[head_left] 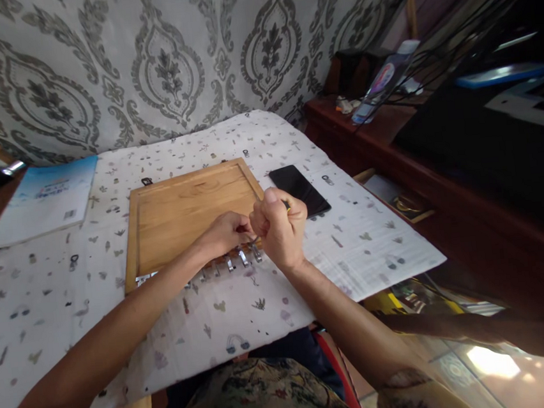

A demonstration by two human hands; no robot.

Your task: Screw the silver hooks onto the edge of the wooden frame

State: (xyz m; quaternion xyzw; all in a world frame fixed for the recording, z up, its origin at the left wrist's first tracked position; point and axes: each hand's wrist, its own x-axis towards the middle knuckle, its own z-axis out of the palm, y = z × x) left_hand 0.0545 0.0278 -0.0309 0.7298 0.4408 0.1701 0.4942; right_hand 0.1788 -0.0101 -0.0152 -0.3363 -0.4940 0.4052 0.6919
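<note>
A framed wooden panel (195, 205) lies flat on the cloth-covered table. My right hand (279, 229) is a fist around a screwdriver (287, 205); only the black and yellow end of its handle and a bit of thin shaft show, angled toward the panel's near right corner. At that corner my left hand (229, 232) pinches with thumb and fingers close to the shaft's tip. What it pinches is too small to make out. Several shiny metal pieces (243, 257), like hinges or clips, sit in a row along the panel's near edge, partly behind my left forearm.
Just right of the panel lies a black phone or tablet (301, 190). A blue and white book (45, 199) is at the table's left. On the dark red desk (371, 130) at right stand a clear bottle (383, 84) and cables, above an open drawer (394, 195). A patterned wall (167, 66) closes the back.
</note>
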